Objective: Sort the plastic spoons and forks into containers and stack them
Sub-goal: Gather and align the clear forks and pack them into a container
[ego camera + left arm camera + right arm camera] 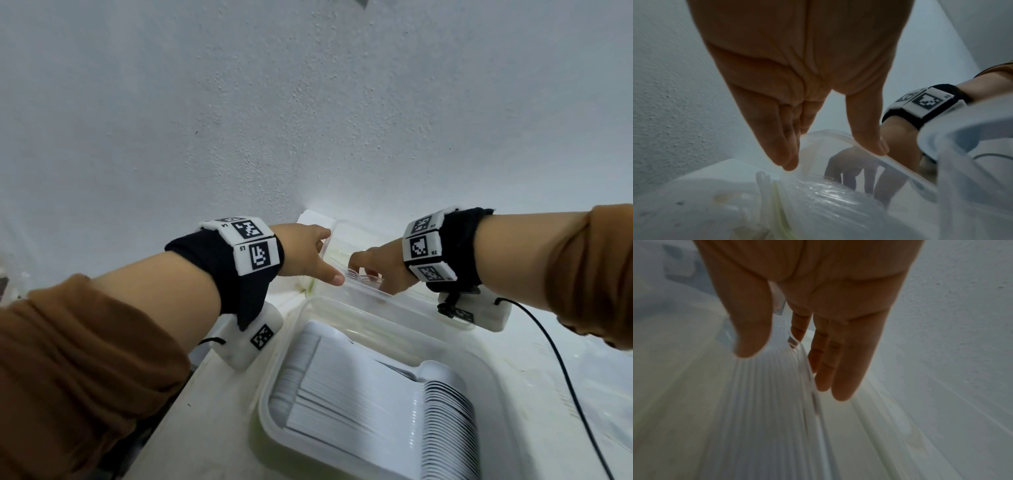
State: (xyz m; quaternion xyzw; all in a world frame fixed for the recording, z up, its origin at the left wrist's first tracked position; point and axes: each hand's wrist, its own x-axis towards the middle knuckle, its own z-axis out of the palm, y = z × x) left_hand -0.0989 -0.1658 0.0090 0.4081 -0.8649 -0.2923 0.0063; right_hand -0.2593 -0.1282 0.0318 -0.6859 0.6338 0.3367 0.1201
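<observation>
Both hands point(342, 267) partly hidden inside far container point(337, 236)

Near container point(274, 394): clear plastic, open, held a packed row of white spoons point(442, 421) on edge.
Far container point(337, 229): clear plastic, just beyond the near one, held stacked white cutlery point(766, 394); type indistinct.

Left-hand fingers point(783, 146) on container rim point(838, 138)
</observation>
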